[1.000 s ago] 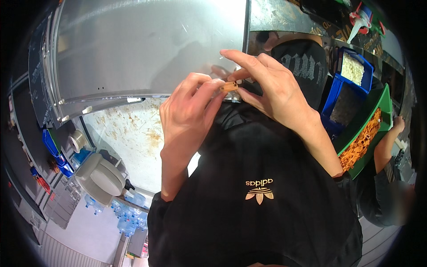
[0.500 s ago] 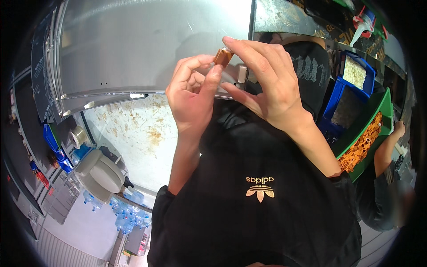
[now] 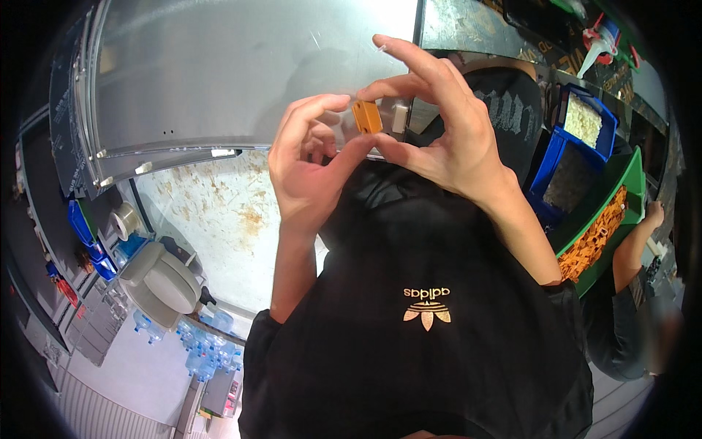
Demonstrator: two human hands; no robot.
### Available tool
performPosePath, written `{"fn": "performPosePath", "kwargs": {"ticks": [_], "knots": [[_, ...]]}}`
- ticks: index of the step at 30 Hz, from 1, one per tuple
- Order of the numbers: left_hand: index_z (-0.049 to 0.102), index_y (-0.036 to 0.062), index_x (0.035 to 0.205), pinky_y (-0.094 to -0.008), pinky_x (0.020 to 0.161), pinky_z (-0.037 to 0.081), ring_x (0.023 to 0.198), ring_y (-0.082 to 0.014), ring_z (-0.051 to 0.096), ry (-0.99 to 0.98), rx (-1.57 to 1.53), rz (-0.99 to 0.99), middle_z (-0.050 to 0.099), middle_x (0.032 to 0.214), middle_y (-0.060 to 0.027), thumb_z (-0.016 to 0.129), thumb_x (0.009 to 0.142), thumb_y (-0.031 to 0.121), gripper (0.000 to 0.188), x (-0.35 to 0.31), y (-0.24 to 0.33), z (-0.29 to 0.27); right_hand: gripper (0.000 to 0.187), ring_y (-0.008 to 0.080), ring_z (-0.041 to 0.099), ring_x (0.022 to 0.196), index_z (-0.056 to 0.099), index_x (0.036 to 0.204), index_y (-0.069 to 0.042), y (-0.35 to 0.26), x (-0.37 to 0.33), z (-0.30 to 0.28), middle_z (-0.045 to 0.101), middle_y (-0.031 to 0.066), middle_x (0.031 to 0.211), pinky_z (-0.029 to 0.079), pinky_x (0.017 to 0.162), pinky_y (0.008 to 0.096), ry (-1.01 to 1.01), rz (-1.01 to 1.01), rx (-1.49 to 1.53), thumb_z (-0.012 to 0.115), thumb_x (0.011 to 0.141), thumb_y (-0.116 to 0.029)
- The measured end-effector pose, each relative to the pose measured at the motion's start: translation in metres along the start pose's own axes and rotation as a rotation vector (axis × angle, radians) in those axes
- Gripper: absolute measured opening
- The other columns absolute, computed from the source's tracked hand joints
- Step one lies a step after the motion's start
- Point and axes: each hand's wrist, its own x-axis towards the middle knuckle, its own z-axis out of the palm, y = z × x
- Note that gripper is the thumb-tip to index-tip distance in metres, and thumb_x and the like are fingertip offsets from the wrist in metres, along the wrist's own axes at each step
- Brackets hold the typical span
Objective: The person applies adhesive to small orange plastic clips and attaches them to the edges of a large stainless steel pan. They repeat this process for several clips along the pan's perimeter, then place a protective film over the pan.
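A small orange plastic block [image 3: 367, 117] with dark holes in its side is held up between my hands, above the metal tabletop's near edge. My right hand [image 3: 468, 150] pinches it, a bent finger on its top and the thumb at its lower end. The right index finger is raised away, with a tiny clear bit [image 3: 382, 49] at its tip, too small to name. My left hand [image 3: 307, 161] has its thumb against the block's lower end and its index fingertip close to the left side; its other fingers are curled.
The grey metal tabletop [image 3: 241, 73] lies beyond my hands. At right are a blue bin [image 3: 608, 139] of white pieces, another blue bin [image 3: 545, 172], and a green bin [image 3: 636, 164] of orange pieces. Another person's arm [image 3: 629, 252] is beside them. A chair [image 3: 161, 285] stands at left.
The block has turned, so its face with holes shows, and sits slightly lower. My right index finger has lifted off it, and another right finger now rests on its top.
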Motion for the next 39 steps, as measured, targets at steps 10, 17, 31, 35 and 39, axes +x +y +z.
{"fn": "performPosePath", "kwargs": {"ticks": [10,17,31,35,39], "knots": [[0.076,0.0091,0.111,-0.0265,0.057,0.05,0.074,-0.0129,0.065,-0.065,0.331,0.239,0.069,0.109,-0.0041,0.088,0.074,0.003,0.039,-0.024,0.003,-0.003,0.098,0.0203,0.071,0.103,0.037,0.159,-0.01,0.009,-0.015,-0.002,0.078,0.0051,0.104,0.044,0.11,0.0393,-0.202,0.196,0.219,0.084,0.073,-0.001],[0.078,0.0061,0.109,-0.0281,0.058,0.052,0.077,-0.0171,0.067,-0.054,0.394,0.388,0.07,0.105,-0.0085,0.086,0.074,-0.003,0.036,-0.024,-0.013,-0.003,0.096,0.0241,0.069,0.107,0.036,0.159,-0.013,0.015,-0.016,-0.002,0.078,0.0055,0.108,0.048,0.103,0.039,-0.221,0.217,0.286,0.082,0.075,-0.004],[0.08,0.0094,0.105,-0.0256,0.054,0.05,0.066,-0.0112,0.063,-0.215,0.507,0.51,0.065,0.102,-0.0034,0.088,0.074,0.0,0.034,-0.006,-0.016,-0.016,0.099,0.0244,0.062,0.098,0.037,0.159,-0.014,0.019,-0.014,-0.011,0.077,0.0044,0.11,0.051,0.094,0.0389,-0.304,0.196,0.268,0.084,0.072,-0.012],[0.077,0.0081,0.104,-0.0258,0.057,0.052,0.07,-0.0122,0.065,-0.197,0.512,0.445,0.066,0.104,-0.0035,0.088,0.075,0.001,0.033,-0.003,-0.015,-0.016,0.089,0.0196,0.06,0.097,0.045,0.154,-0.014,0.024,-0.02,-0.013,0.075,0.0011,0.113,0.049,0.088,0.0338,-0.103,0.169,0.166,0.085,0.075,-0.017],[0.074,0.007,0.103,-0.0266,0.062,0.056,0.078,-0.0148,0.069,-0.208,0.506,0.385,0.067,0.108,-0.0057,0.088,0.076,0.001,0.031,-0.001,-0.016,-0.012,0.043,0.0072,0.057,0.086,0.063,0.129,-0.007,0.038,-0.031,-0.007,0.071,-0.0014,0.1,0.045,0.077,0.0236,0.23,0.398,0.232,0.079,0.09,-0.016]]}}
